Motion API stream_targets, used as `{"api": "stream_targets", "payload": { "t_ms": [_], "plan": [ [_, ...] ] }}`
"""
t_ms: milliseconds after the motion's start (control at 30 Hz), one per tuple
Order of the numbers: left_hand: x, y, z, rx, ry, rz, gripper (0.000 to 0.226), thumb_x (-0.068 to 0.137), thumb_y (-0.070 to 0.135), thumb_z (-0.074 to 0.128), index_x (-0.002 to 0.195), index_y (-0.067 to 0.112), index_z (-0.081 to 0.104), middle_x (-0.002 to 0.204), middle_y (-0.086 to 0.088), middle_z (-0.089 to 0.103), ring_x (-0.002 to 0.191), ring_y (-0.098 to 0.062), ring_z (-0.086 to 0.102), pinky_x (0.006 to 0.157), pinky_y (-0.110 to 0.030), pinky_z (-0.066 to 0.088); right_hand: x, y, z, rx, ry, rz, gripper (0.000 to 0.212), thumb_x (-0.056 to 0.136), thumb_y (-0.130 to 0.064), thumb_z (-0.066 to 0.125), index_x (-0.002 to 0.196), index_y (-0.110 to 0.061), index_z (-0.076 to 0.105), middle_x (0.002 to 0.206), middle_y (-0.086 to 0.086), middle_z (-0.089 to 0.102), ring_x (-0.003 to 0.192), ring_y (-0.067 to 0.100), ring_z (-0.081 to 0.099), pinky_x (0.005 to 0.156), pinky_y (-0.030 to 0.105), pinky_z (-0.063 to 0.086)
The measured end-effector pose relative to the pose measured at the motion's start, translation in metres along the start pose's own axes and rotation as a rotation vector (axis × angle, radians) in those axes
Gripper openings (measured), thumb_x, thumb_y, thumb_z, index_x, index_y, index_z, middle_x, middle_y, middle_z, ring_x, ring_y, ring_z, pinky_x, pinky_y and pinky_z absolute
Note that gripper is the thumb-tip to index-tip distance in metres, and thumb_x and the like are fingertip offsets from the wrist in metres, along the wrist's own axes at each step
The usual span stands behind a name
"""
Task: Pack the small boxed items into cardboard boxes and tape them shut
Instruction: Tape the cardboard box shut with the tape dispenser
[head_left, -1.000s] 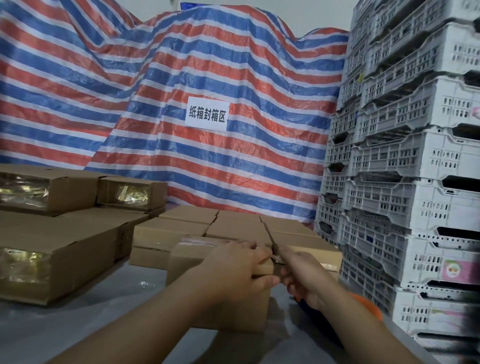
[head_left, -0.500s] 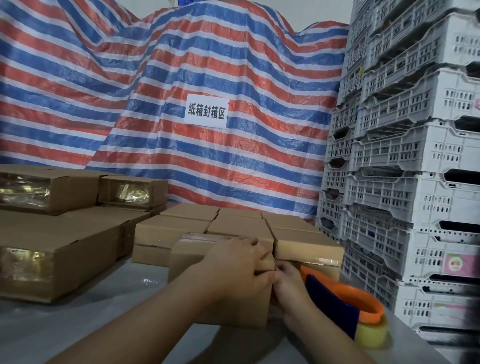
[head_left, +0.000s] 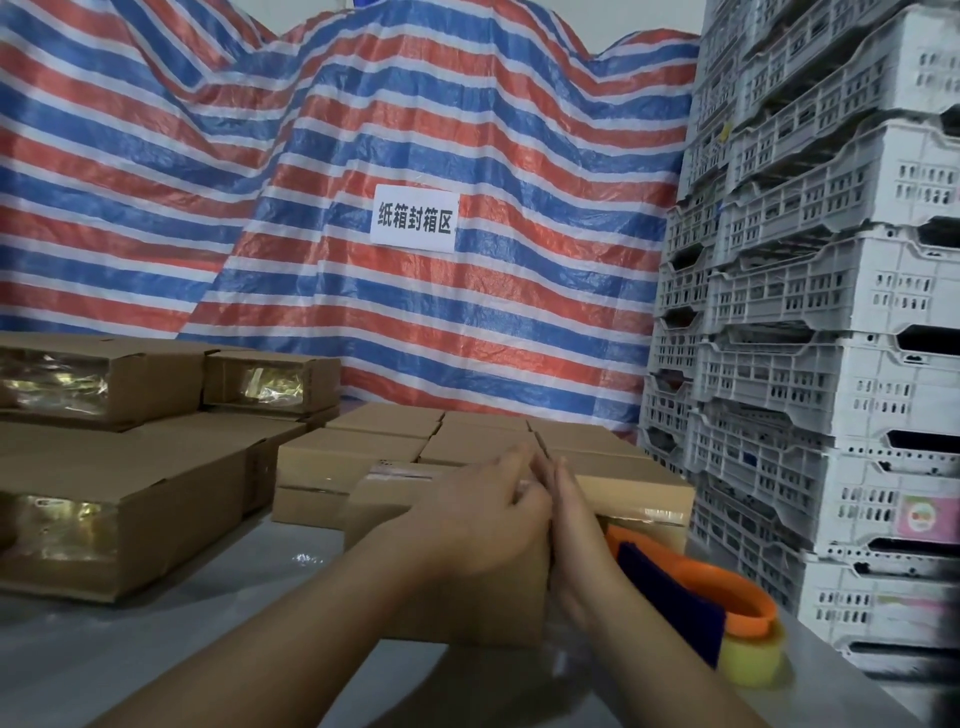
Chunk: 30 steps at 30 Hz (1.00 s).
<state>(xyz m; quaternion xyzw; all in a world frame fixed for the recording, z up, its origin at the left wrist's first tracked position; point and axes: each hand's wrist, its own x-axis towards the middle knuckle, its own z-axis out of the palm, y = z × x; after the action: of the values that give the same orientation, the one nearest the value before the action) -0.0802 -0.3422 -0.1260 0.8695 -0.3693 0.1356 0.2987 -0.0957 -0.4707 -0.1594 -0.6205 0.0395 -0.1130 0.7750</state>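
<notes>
Striped tarpaulin is hung across the back, a printed sign pinned to it, and a grey table carries the work. One landmark is chosen — the cardboard box at centre. Over its top right corner the left hand is draped, fingers curled down on the edge; flat against its right side the right hand is pressed, fingers straight and together. Sealing is judged to be the step in hand — tape, it seems, is being rubbed down along that end. Just right of the box the tape dispenser is lying on the table, ungripped. Behind the box a block of small boxes is lined up; left of it, larger taped cartons are stacked; far right, white crates. Next, firm smoothing is called for, then the box set aside.
</notes>
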Motion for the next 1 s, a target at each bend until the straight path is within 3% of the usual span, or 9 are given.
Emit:
{"api": "stream_targets", "payload": {
  "t_ms": [100,200,300,400,500,600,667,833,1000],
  "plan": [
    [-0.002,0.0,-0.005,-0.196,0.058,-0.066,0.052,0.099,0.046,0.04,0.148,0.04,0.025,0.146,0.012,0.043,0.121,0.0,0.048,0.091,-0.022,0.042,0.001,0.008,-0.003,0.013,0.045,0.111,0.052,0.088,-0.077,0.04,0.102,-0.035,0.068,0.11,0.013,0.073,0.109,0.033,0.065,0.096,0.05,0.051],
    [-0.006,-0.006,-0.028,-0.45,0.301,-0.104,0.036,0.101,0.042,0.043,0.136,0.036,0.045,0.111,0.017,0.059,0.087,0.011,0.06,0.064,-0.013,0.05,0.005,0.005,-0.008,0.003,0.052,0.163,0.063,0.086,-0.081,0.037,0.099,-0.029,0.071,0.092,0.013,0.078,0.1,0.034,0.067,0.077,0.044,0.052],
    [-0.016,-0.03,-0.049,-0.481,0.551,-0.184,0.02,0.101,0.05,0.036,0.112,0.047,0.053,0.099,0.02,0.059,0.085,0.015,0.057,0.068,-0.02,0.043,0.009,0.003,-0.006,0.025,0.103,0.169,0.061,0.082,-0.084,0.039,0.091,-0.028,0.062,0.066,0.004,0.075,0.085,0.029,0.065,0.068,0.041,0.048],
    [-0.029,-0.061,-0.039,-0.569,0.567,-0.379,0.042,0.099,0.059,0.03,0.13,0.041,0.052,0.129,0.016,0.054,0.123,-0.007,0.05,0.099,-0.04,0.042,0.007,0.009,0.0,-0.023,0.15,0.224,0.072,0.071,-0.088,0.051,0.1,-0.022,0.055,0.077,0.019,0.075,0.08,0.038,0.072,0.075,0.048,0.056],
    [-0.037,-0.08,-0.012,-0.771,0.538,-0.617,0.061,0.097,0.063,0.029,0.144,0.027,0.044,0.145,-0.005,0.047,0.133,-0.028,0.042,0.114,-0.048,0.028,-0.001,0.013,0.004,-0.066,0.167,0.219,0.06,0.069,-0.085,0.055,0.091,-0.03,0.045,0.062,0.013,0.073,0.068,0.031,0.071,0.06,0.04,0.055],
    [-0.051,-0.081,0.0,-0.871,0.477,-0.652,0.073,0.089,0.073,0.025,0.146,0.03,0.042,0.147,-0.01,0.046,0.135,-0.029,0.04,0.114,-0.046,0.027,-0.007,0.02,-0.001,-0.238,0.078,0.129,0.088,0.061,-0.09,0.045,0.135,-0.043,0.042,0.123,0.012,0.065,0.111,0.033,0.06,0.097,0.054,0.049],
    [-0.061,-0.081,0.0,-0.855,0.455,-0.633,0.082,0.079,0.076,0.026,0.147,0.031,0.039,0.146,-0.008,0.046,0.136,-0.027,0.039,0.114,-0.043,0.027,-0.017,0.021,-0.006,-0.372,-0.037,0.075,0.107,0.053,-0.086,0.054,0.15,-0.051,0.024,0.138,0.001,0.053,0.125,0.028,0.052,0.11,0.054,0.041],
    [-0.088,-0.074,-0.005,-0.759,0.284,-0.506,0.049,0.074,0.069,0.051,0.12,0.053,0.047,0.109,0.029,0.057,0.094,0.011,0.052,0.073,-0.011,0.04,-0.027,0.016,-0.016,-0.572,-0.202,-0.022,0.097,0.08,-0.053,0.072,0.156,-0.042,0.013,0.121,-0.021,0.051,0.122,0.009,0.045,0.109,0.033,0.034],
    [-0.097,-0.068,-0.007,-0.677,0.272,-0.494,0.024,0.093,0.05,0.051,0.117,0.05,0.046,0.09,0.032,0.058,0.072,0.021,0.052,0.054,0.0,0.04,-0.033,0.013,-0.019,-0.676,-0.225,-0.062,0.079,0.091,-0.05,0.064,0.154,-0.039,0.018,0.119,-0.025,0.049,0.117,0.002,0.044,0.105,0.026,0.034]
  ]
}}
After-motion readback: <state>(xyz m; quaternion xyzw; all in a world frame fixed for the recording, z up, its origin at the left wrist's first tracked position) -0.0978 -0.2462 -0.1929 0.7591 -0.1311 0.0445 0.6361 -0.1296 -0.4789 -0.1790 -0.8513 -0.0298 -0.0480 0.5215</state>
